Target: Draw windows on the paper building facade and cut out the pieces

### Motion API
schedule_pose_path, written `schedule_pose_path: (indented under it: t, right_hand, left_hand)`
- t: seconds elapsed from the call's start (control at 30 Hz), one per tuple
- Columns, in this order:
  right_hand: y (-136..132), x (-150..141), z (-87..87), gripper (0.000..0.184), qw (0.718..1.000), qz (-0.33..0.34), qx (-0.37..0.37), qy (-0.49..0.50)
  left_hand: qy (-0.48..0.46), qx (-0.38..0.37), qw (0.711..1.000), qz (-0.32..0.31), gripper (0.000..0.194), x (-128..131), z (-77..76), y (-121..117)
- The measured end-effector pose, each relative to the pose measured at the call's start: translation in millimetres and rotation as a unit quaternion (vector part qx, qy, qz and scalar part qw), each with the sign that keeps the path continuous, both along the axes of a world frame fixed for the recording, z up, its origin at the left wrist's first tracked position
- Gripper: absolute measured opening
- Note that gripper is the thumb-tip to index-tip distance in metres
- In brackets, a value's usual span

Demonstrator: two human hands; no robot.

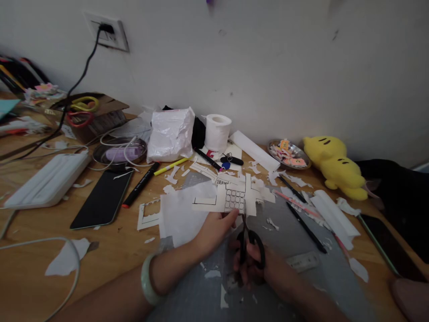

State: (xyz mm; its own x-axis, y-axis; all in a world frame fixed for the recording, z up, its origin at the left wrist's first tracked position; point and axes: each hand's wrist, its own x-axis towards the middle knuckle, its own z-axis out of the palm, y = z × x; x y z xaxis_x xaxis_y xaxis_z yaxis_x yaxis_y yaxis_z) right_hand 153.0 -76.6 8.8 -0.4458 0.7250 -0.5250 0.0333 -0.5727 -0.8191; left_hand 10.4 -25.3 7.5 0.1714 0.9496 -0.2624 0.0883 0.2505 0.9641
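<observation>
My left hand (214,230), with a pale bangle (149,279) on the wrist, pinches the lower edge of a white paper cutout (219,201) drawn with black lines and a grid of circles. In my right hand (253,264) are black-handled scissors (246,232), fingers through the loops. Their blades point away from me and meet the cutout's lower edge, right of the left thumb. Beneath both hands lies a grey cutting mat (288,281) strewn with paper scraps. A plain white sheet (181,210) rests left of the cutout.
Left are a black phone (102,199), a white power strip (48,179) and its cable. Behind stand a white plastic package (170,134) and a toilet roll (217,132). A metal dish (290,154), yellow plush toy (335,165), black pen (306,228) and another phone (390,246) sit right.
</observation>
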Motion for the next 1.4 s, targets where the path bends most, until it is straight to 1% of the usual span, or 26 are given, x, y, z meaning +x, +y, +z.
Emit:
schedule_pose_path:
  t: [0.13,0.33,0.53,0.7,0.77,0.93,1.0,1.1,1.2,1.4]
  right_hand:
    - [0,0,-1.7,0.057,1.0,-0.016,-0.007,-0.006]
    - [-1,-2,-4.1,0.055,1.0,-0.021,-0.003,-0.022]
    - [-2,-4,-9.6,0.052,0.999,-0.022,0.009,-0.024]
    - [-3,-8,-10.0,0.056,0.999,-0.031,-0.011,-0.004]
    - [-2,-8,-11.8,0.056,0.999,-0.046,-0.018,0.007]
    - [2,-5,-22.4,0.061,0.993,-0.069,-0.044,0.086]
    - [3,-4,-24.2,0.059,0.991,-0.073,-0.047,0.099]
    - [3,-5,-21.5,0.056,0.992,-0.082,-0.042,0.091]
    - [1,-6,-15.0,0.055,0.994,-0.083,-0.03,0.069]
    - [1,-7,-5.3,0.057,0.995,-0.074,-0.044,0.045]
  left_hand:
    - [0.013,-0.007,1.0,0.004,0.035,0,-1.9,0]
    - [0.023,-0.013,1.0,0.002,0.036,0,-4.8,1]
    - [0.053,-0.028,0.998,0.003,0.038,0,-3.1,2]
    - [0.059,-0.036,0.998,0.008,0.038,0,-3.0,1]
    - [0.051,-0.037,0.998,0.009,0.036,1,-3.4,1]
    - [0.001,-0.051,0.998,-0.025,0.03,4,-1.8,-4]
    - [0.005,-0.059,0.998,-0.032,0.03,4,-0.1,-6]
    - [0.053,-0.048,0.997,-0.022,0.032,2,1.0,-7]
    - [0.089,-0.043,0.995,-0.028,0.036,-1,-0.6,-6]
    - [0.086,-0.037,0.995,-0.034,0.038,-3,-7.1,-4]
